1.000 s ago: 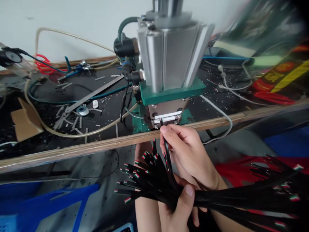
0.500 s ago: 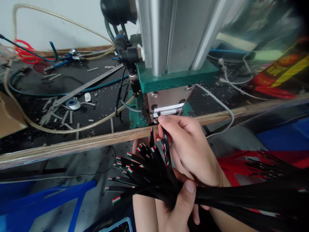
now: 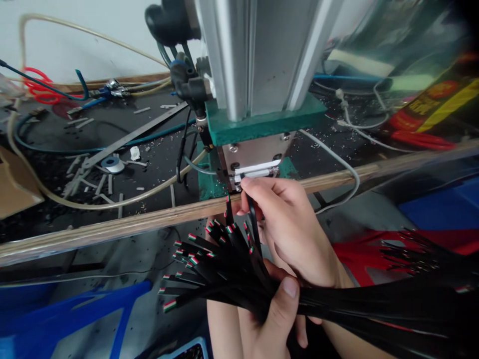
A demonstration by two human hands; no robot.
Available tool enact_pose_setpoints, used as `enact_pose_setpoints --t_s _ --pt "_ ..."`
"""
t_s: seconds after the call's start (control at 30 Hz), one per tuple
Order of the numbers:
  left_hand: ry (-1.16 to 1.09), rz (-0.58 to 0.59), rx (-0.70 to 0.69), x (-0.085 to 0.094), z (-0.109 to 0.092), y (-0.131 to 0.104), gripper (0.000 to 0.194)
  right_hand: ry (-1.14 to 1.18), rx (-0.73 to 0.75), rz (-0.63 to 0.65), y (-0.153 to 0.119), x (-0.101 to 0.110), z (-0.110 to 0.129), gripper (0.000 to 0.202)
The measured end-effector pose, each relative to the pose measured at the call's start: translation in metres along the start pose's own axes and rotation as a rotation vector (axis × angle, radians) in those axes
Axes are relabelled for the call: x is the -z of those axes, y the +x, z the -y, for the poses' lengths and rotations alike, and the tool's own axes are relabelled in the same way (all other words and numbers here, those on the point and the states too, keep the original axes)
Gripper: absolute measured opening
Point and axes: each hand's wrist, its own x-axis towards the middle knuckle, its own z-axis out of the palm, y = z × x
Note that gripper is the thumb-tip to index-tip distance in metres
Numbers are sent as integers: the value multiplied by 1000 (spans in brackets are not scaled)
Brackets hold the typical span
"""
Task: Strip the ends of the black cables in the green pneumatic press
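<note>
**Fingertips close in at the front of the press**

The right hand [image 3: 295, 224] is at the lower front of the press [image 3: 269, 55], its grip closed to a pinch on a single black cable [image 3: 253, 219]. The cable's tip is hard to make out behind the fingers, beside the white bar [image 3: 258, 173] low on the press. Should the press move with the thumb this near, skin could be nipped; whether it is powered cannot be told.

Below and in front of the press, the left hand [image 3: 275, 319] has its grip wrapped round a bundle of black cables [image 3: 232, 279], thumb on top. Their red, white and green ends fan out at uneven lengths, some just under the right fingers, so one could snag on the worktop [image 3: 112, 224] edge or tangle with the single cable. The long part trails off to the right, and its weight could twist the bundle or drag cables out if the left grip slackened.

A tug on the single cable might also tilt its tip off line. Left of the press lie loose offcuts [image 3: 101, 184]; strays nearer the bar might foul it.
</note>
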Motion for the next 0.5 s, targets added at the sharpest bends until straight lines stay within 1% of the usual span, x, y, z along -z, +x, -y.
enact_pose_setpoints --t_s 0.13,0.27,0.4,0.5 --pt "35 -15 -32 2 1 1 42 24 -19 33 0 0 1 47" --pt "45 -19 -49 3 2 2 39 3 -32 2 1 -1 2 46" --pt "66 -30 -76 1 1 1 38 4 -51 5 1 -1 2 44" --pt "71 -41 -77 0 0 1 35 5 -33 -12 0 1 1 41"
